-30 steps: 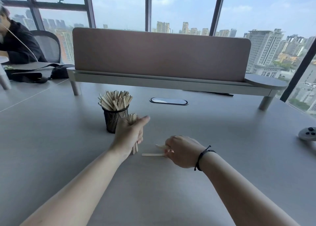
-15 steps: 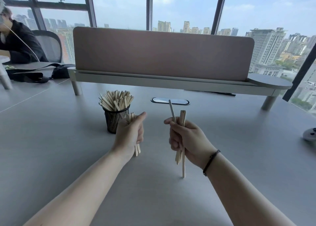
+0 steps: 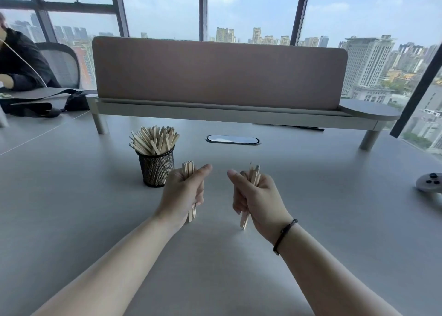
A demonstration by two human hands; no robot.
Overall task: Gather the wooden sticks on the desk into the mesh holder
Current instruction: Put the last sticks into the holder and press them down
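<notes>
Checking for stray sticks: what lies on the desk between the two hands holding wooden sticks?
Nothing: in the head view, only bare grey desk shows between the left hand and the right hand, each gripping a bundle of sticks.

Both hands, left [image 3: 183, 193] and right [image 3: 257, 196], are fisted upright, thumbs extended inward.

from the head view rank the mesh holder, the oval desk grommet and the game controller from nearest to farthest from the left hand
Measured from the left hand:
1. mesh holder, just left of the hand and slightly behind it, packed with sticks.
2. oval desk grommet, farther back, to the hand's right.
3. game controller, at the desk's far right edge.
</notes>
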